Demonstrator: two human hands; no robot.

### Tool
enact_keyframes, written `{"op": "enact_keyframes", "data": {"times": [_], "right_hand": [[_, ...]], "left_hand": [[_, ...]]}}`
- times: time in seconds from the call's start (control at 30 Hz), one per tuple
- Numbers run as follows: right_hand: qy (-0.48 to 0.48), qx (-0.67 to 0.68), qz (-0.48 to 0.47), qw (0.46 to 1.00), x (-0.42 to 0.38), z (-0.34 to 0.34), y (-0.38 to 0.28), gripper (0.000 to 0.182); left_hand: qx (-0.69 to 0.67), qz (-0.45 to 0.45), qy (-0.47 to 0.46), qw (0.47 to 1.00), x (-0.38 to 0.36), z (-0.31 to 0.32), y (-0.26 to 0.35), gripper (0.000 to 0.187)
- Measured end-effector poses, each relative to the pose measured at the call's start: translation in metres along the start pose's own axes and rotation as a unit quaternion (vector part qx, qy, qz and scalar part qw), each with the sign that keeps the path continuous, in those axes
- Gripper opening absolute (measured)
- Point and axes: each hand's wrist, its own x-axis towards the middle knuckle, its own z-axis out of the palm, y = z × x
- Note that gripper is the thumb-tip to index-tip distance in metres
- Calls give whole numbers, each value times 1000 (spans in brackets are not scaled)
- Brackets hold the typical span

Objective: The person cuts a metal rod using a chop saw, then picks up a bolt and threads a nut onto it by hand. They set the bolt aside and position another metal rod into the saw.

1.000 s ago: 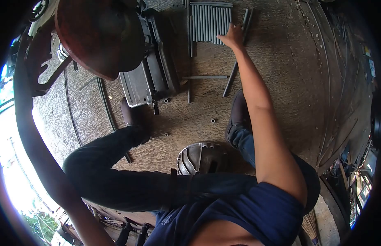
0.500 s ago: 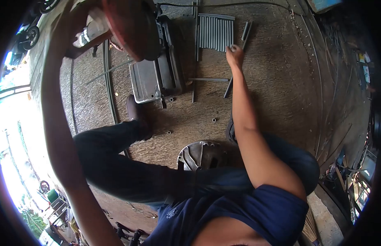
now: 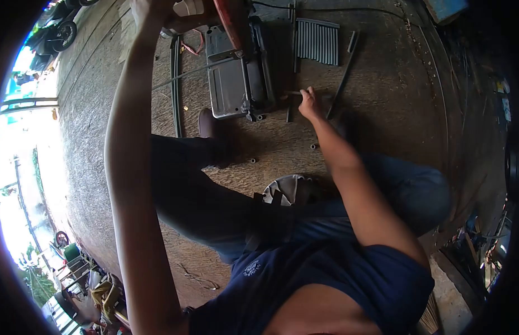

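At the top edge, my left hand (image 3: 143, 10) is closed around the handle of a chop saw, partly cut off by the frame. The saw's red guard (image 3: 229, 23) hangs over its grey metal base (image 3: 229, 89). A long thin metal bar (image 3: 184, 76) runs leftward from the base. To the right of the saw, my right hand (image 3: 308, 105) pinches a short metal rod (image 3: 293, 92) that sticks out toward the base. Beyond that hand lies a neat row of cut grey rods (image 3: 318, 43).
Beside the row lies a long dark bar (image 3: 344, 78). Small ring-shaped pieces (image 3: 313, 146) are scattered on the floor near my feet. A round metal housing (image 3: 287, 188) stands between my legs. Long bars (image 3: 174, 100) lie left of the saw. Parked motorbikes (image 3: 55, 39) stand at upper left.
My right hand has come back from the row of rods to the short rod lying nearer me and gripped it. The saw head has dropped lower, my left hand moving with it. The view has shifted.
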Motion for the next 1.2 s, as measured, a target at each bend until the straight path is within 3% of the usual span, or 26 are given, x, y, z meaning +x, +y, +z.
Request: {"op": "enact_keyframes", "data": {"times": [0.1,0.13,0.17,0.23,0.27,0.3,0.33,0.37,0.4,0.5,0.57,0.6,0.67,0.7,0.77,0.83,0.9,0.93,0.97,1.03,1.07,1.1,1.17,1.2], "right_hand": [[40,10,54,998,2,-20,-13,49],[40,61,140,987,2,-32,-24,42],[38,62,138,988,3,-29,-28,42],[-35,179,273,945,2,-20,-37,38],[-67,313,328,889,1,-5,-42,31],[-137,442,357,811,-1,6,-52,33],[-205,558,379,709,-4,19,-63,37],[-312,579,387,646,-7,21,-75,44],[-357,601,428,573,-12,20,-97,48],[-405,699,468,358,-28,32,-148,51],[-346,741,537,207,-24,38,-168,42],[-345,742,537,205,-20,41,-179,42],[-203,725,640,156,-9,59,-191,37],[-203,724,640,156,-12,56,-196,37],[-182,749,589,245,-18,55,-199,37],[-173,750,586,251,-17,60,-201,39],[-174,767,569,239,-16,68,-202,52],[-138,760,573,274,-17,73,-206,49],[-140,760,572,277,-18,74,-211,49],[-43,726,609,316,-16,79,-224,41],[-51,783,563,260,-23,70,-220,36],[-51,784,563,255,-27,66,-213,36],[-137,830,507,189,-29,62,-197,39],[-138,811,533,195,-24,80,-189,33]], "left_hand": [[-75,15,31,997,0,1,-4,35],[-148,-146,-94,974,5,-5,-4,34],[-145,-148,-94,974,3,-6,-4,34],[-188,-159,-64,967,-2,-8,-5,40],[-185,-160,-66,967,-2,-11,1,40],[-223,-224,-92,944,-1,-19,10,47],[-214,-211,-92,949,0,-21,16,47],[-212,-210,-95,950,-1,-22,18,47],[-212,-210,-98,949,0,-23,19,47],[-216,-212,-104,947,0,-25,22,47],[-219,-212,-105,947,-2,-27,23,47],[-220,-211,-106,946,-2,-28,24,48],[-222,-214,-107,945,-3,-26,23,48],[-222,-213,-109,945,-3,-28,25,48],[-223,-215,-111,944,-4,-29,26,48],[-222,-217,-113,944,-5,-29,27,48],[-222,-219,-115,943,-6,-30,28,49],[-220,-220,-116,943,-5,-30,28,49],[-221,-223,-116,942,-6,-31,29,49],[-223,-222,-116,942,-7,-34,29,49],[-224,-223,-118,941,-8,-36,29,50],[-223,-223,-119,942,-9,-37,29,50],[-226,-223,-120,941,-11,-38,29,50],[-226,-224,-122,940,-11,-39,29,50]]}}
